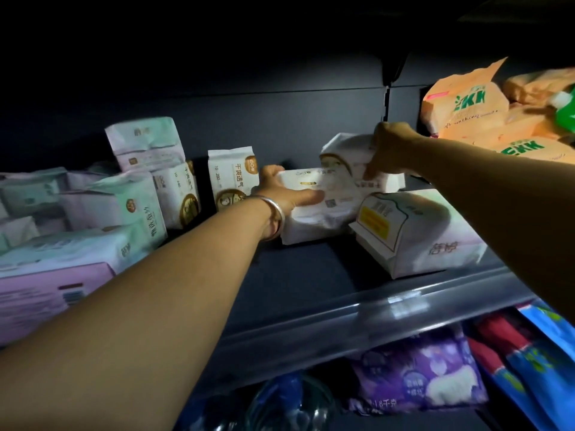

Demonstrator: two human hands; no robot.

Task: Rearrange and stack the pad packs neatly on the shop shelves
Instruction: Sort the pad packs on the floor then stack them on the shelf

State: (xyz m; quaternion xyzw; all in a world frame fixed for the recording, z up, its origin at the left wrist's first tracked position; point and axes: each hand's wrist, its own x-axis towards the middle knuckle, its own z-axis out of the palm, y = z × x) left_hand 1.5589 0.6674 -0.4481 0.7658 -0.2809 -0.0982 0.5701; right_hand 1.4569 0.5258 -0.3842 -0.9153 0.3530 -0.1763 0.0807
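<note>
On the dark shelf [298, 275] my left hand [280, 194], a silver bangle at its wrist, grips a white pad pack [317, 213] that lies flat, thumb over its top and fingers behind its far left corner. My right hand [389, 147] grips a second white pack [345, 157] lifted and tilted just above the first one. A white pack with a yellow label [417, 231] lies at the front right. Two white and gold packs [233, 178] stand upright at the back.
Mint and pink packs [93, 213] are piled at the left. Orange packs [479, 119] fill the neighbouring bay at the upper right. Below the shelf's front rail [389, 309] lie purple [420, 374], red and blue packs.
</note>
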